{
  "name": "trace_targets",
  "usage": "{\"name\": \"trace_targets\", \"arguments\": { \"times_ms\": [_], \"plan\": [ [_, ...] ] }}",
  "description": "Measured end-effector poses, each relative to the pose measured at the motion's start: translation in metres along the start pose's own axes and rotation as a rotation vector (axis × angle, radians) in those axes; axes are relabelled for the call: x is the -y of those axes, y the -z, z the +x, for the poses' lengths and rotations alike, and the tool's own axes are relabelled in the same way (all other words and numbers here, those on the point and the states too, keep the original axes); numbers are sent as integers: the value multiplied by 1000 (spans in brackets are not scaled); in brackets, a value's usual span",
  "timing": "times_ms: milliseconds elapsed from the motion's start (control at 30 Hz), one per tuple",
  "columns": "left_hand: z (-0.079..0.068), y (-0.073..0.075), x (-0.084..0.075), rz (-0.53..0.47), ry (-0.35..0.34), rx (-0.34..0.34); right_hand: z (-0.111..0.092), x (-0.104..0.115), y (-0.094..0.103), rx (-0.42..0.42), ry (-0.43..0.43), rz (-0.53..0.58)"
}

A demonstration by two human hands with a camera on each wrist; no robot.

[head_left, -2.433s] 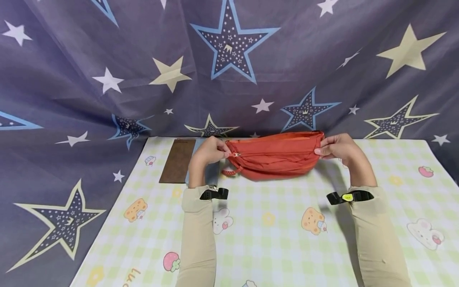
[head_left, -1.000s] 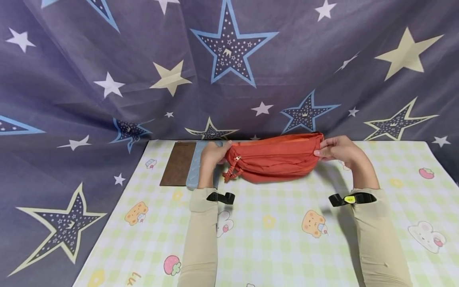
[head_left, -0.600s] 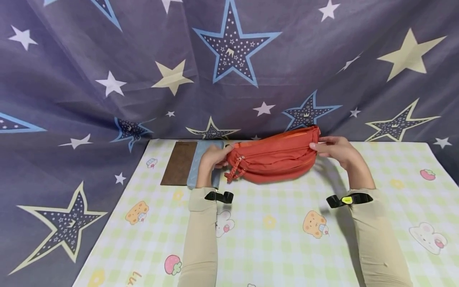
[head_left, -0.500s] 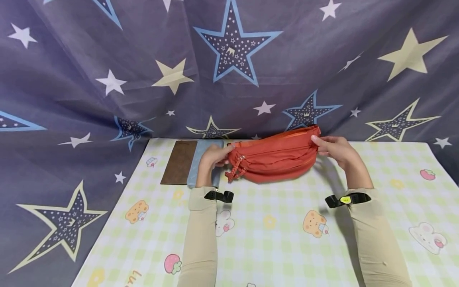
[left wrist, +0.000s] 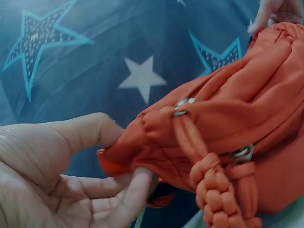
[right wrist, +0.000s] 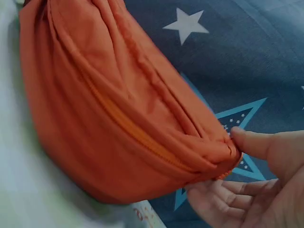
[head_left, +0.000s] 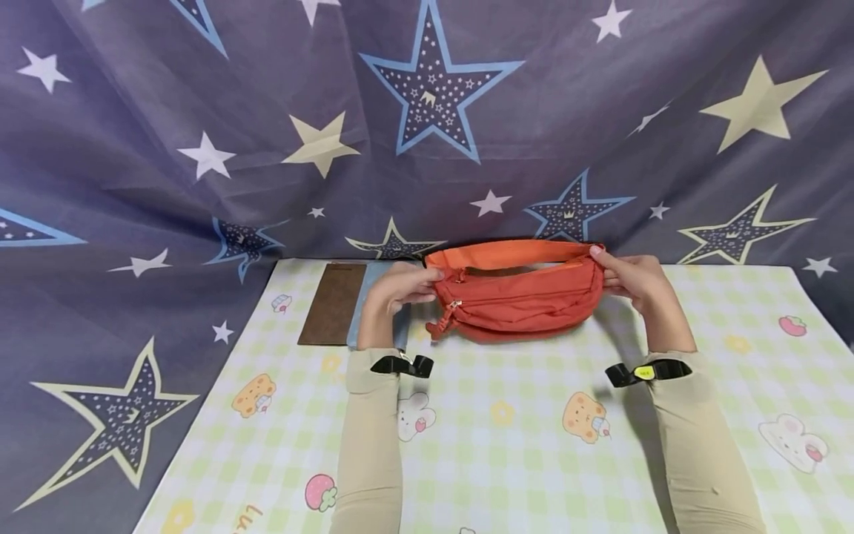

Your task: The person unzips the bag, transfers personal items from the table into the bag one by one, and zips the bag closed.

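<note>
The left hand (head_left: 400,288) and right hand (head_left: 634,280) pinch opposite ends of a red bag (head_left: 523,308), right of frame centre.

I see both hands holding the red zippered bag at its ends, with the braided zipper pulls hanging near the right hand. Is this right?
Wrong side: the braided zipper pulls hang near the left hand, not the right hand, as the left wrist view shows. The rest holds.
</note>
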State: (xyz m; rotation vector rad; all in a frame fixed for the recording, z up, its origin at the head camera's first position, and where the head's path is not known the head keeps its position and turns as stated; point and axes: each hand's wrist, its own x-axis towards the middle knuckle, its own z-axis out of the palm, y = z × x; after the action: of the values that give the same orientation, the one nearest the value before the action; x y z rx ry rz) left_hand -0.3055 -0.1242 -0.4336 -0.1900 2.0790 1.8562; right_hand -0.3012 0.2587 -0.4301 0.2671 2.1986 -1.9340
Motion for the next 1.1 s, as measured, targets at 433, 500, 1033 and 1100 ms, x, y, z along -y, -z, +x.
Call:
{"name": "trace_targets", "arguments": {
  "times_ms": [433, 500, 1033, 1100],
  "plan": [
    [2, -2, -2, -257, -294, 171, -10, 12, 24, 222, 38, 360],
    [4, 2, 2, -261, -294, 195, -10, 12, 28, 274, 24, 318],
    [11, -1, 11, -18, -103, 98, -1, 1, 26, 200, -41, -281],
    [10, -2, 11, -22, -90, 92, -1, 0, 27, 189, -48, -286]
  ]
}}
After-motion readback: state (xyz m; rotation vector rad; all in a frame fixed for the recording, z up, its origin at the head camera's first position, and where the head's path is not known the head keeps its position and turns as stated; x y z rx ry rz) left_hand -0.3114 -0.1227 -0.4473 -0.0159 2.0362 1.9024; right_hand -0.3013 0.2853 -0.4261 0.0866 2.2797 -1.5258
